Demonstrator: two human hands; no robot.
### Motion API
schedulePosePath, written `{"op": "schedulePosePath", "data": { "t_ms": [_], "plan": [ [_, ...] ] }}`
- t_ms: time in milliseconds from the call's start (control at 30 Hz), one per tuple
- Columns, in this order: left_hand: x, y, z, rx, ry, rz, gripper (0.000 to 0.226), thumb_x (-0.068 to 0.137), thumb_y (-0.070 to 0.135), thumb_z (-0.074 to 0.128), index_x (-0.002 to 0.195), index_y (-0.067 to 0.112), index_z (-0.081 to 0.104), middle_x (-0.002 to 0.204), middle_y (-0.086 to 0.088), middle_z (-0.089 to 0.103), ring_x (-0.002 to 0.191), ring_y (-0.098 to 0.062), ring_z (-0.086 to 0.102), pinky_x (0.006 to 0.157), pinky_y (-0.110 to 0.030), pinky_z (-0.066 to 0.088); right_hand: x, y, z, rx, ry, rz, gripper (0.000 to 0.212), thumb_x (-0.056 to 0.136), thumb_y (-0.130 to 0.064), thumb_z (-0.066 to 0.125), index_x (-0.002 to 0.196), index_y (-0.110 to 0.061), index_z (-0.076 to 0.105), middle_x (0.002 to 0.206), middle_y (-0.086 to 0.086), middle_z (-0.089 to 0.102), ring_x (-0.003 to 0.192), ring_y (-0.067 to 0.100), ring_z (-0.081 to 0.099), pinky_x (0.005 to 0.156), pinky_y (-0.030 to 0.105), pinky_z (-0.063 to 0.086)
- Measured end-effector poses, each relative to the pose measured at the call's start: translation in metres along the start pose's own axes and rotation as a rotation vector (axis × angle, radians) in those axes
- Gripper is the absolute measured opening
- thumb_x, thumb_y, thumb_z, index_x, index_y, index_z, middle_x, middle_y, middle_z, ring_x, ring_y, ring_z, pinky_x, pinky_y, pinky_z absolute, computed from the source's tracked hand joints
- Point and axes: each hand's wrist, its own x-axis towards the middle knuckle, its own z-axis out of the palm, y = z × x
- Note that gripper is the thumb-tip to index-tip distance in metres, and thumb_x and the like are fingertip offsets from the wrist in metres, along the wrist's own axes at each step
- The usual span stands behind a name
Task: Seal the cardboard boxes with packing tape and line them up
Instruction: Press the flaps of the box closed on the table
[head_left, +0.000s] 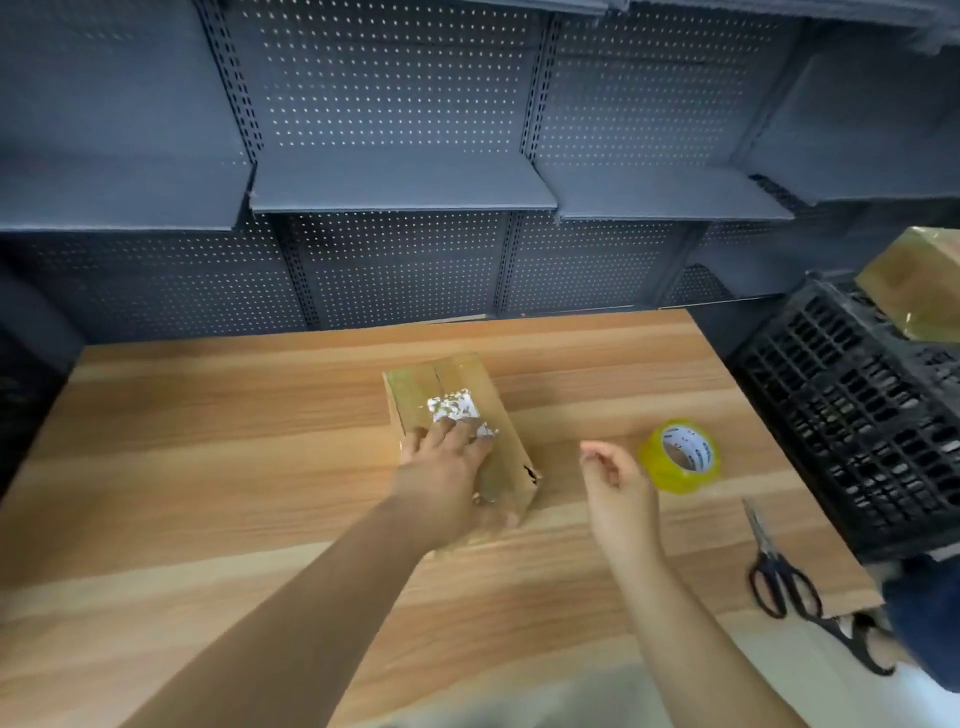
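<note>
Our left hand (441, 467) pressed flat on the cardboard box (467, 384), fingers straight and spread. Right of the box, our right hand (618, 483) hovered loosely curled, holding nothing, near the tape roll (680, 457). The table (208, 441) stretched wide to the box's left.

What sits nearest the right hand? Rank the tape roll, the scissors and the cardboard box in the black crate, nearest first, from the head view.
From the right hand:
1. Tape roll, just to its right on the table.
2. Scissors, at the table's right edge, nearer the person.
3. Cardboard box in the black crate, far right, off the table.
</note>
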Motion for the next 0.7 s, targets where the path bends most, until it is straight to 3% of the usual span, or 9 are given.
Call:
{"op": "schedulePosePath", "data": {
  "t_ms": [133, 233, 300, 467, 600, 700],
  "plan": [
    [0.003, 0.003, 0.009, -0.033, 0.011, 0.028, 0.065, 0.091, 0.048, 0.059, 0.149, 0.036, 0.032, 0.161, 0.016, 0.015, 0.149, -0.015, 0.008, 0.12, -0.04, 0.015, 0.027, 0.003, 0.009, -0.131, -0.483, -0.027, 0.02, 0.094, -0.019, 0.063, 0.109, -0.031, 0.065, 0.105, -0.015, 0.064, 0.092, -0.003, 0.058, 0.078, 0.005, 0.041],
    [0.001, -0.001, 0.012, -0.107, 0.042, 0.042, 0.059, 0.094, 0.021, 0.055, 0.148, 0.034, 0.036, 0.16, 0.021, 0.013, 0.15, -0.01, 0.002, 0.122, -0.034, 0.009, 0.034, 0.01, 0.014, -0.033, -0.665, 0.005, 0.026, 0.093, -0.014, 0.065, 0.103, -0.038, 0.064, 0.104, -0.016, 0.066, 0.093, 0.002, 0.063, 0.087, 0.027, 0.054],
    [-0.001, 0.002, 0.018, -0.112, 0.105, 0.033, 0.061, 0.091, 0.015, 0.054, 0.147, 0.031, 0.038, 0.16, 0.019, 0.015, 0.15, -0.011, 0.004, 0.122, -0.031, 0.006, 0.038, 0.014, 0.014, 0.007, -0.707, 0.026, 0.029, 0.094, -0.01, 0.063, 0.102, -0.038, 0.063, 0.103, -0.009, 0.065, 0.092, 0.009, 0.063, 0.08, 0.032, 0.057],
    [-0.004, 0.019, 0.04, -0.334, 0.335, -0.042, 0.052, 0.082, 0.01, 0.071, 0.133, 0.015, 0.06, 0.151, 0.005, 0.041, 0.144, -0.022, 0.031, 0.119, -0.041, 0.024, 0.044, 0.015, 0.014, 0.132, -0.73, 0.118, 0.015, 0.094, -0.014, 0.065, 0.1, -0.028, 0.066, 0.107, 0.001, 0.065, 0.099, 0.014, 0.065, 0.075, 0.029, 0.06],
    [0.0, 0.022, 0.047, -0.366, 0.36, -0.071, 0.05, 0.079, 0.011, 0.073, 0.129, 0.012, 0.064, 0.149, 0.001, 0.045, 0.141, -0.026, 0.036, 0.117, -0.044, 0.026, 0.049, 0.013, 0.017, 0.167, -0.735, 0.187, 0.013, 0.091, -0.008, 0.067, 0.1, -0.016, 0.063, 0.099, 0.004, 0.06, 0.091, 0.016, 0.063, 0.074, 0.035, 0.06],
    [0.002, 0.022, 0.048, -0.402, 0.361, -0.083, 0.051, 0.078, 0.011, 0.074, 0.128, 0.013, 0.064, 0.148, 0.003, 0.046, 0.141, -0.024, 0.036, 0.118, -0.044, 0.026, 0.05, 0.011, 0.02, 0.184, -0.759, 0.216, 0.015, 0.09, -0.005, 0.067, 0.095, -0.016, 0.06, 0.095, 0.005, 0.059, 0.088, 0.018, 0.062, 0.075, 0.04, 0.059]
  ]
}}
